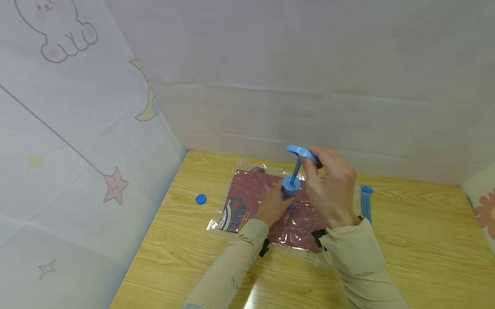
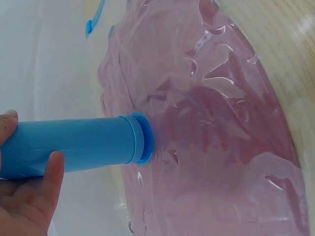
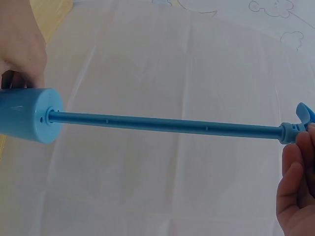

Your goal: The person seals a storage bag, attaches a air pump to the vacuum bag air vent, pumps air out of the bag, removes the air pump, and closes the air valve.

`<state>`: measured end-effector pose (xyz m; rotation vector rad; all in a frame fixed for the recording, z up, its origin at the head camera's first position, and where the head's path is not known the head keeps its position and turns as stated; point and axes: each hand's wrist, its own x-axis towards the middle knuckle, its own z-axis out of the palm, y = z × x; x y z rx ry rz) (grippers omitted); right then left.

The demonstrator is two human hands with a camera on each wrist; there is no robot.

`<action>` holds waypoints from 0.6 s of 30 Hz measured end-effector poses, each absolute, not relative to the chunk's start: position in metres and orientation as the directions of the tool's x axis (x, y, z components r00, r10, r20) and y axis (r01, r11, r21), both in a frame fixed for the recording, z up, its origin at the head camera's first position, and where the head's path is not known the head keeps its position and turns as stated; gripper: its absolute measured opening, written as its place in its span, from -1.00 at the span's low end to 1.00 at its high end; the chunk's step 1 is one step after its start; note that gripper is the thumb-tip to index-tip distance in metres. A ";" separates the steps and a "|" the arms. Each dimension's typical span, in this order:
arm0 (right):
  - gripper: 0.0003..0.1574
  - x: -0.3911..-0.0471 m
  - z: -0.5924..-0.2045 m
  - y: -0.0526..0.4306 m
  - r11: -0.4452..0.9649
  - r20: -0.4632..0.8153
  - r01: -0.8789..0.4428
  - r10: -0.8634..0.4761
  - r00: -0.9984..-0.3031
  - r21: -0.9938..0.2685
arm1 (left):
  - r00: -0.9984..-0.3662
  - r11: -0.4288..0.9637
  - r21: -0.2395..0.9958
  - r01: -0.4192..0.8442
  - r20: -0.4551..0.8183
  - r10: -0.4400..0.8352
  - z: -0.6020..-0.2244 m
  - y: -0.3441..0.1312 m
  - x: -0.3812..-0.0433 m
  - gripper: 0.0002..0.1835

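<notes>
A blue hand pump point(image 1: 290, 187) stands on the valve point(image 2: 143, 138) of a clear vacuum bag point(image 1: 225, 211), its lower end right at the valve. Inside the flat bag lies a folded maroon garment point(image 1: 294, 227) with a printed patch. My left hand point(image 1: 272, 205) grips the pump's barrel point(image 2: 74, 145). With my right hand point(image 1: 331, 181) I hold the pump's handle point(image 1: 301, 152); the long plunger rod point(image 3: 167, 123) is drawn well out of the barrel in the right wrist view.
A round blue cap point(image 1: 201, 199) lies on the wooden table point(image 1: 163, 255) left of the bag. A blue zip slider point(image 1: 367, 190) sits at the bag's right end. Patterned sheets point(image 1: 281, 69) hang behind and at both sides.
</notes>
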<state>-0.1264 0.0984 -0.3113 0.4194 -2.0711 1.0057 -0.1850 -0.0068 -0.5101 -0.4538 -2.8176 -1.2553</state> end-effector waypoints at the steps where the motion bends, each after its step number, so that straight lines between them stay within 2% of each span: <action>1: -0.91 -0.127 -0.311 0.098 0.632 0.767 -0.578 0.040 -0.641 -0.516 | -0.957 0.631 0.726 0.274 0.141 0.253 -0.510 -0.007 -0.185 -0.41; 8: -0.90 -0.127 -0.311 0.098 0.634 0.768 -0.581 0.033 -0.640 -0.511 | -0.958 0.629 0.728 0.274 0.146 0.248 -0.510 -0.007 -0.184 -0.41; 18: -0.88 -0.129 -0.310 0.097 0.636 0.737 -0.551 0.042 -0.674 -0.540 | -0.960 0.642 0.721 0.261 0.123 0.252 -0.511 -0.006 -0.185 -0.39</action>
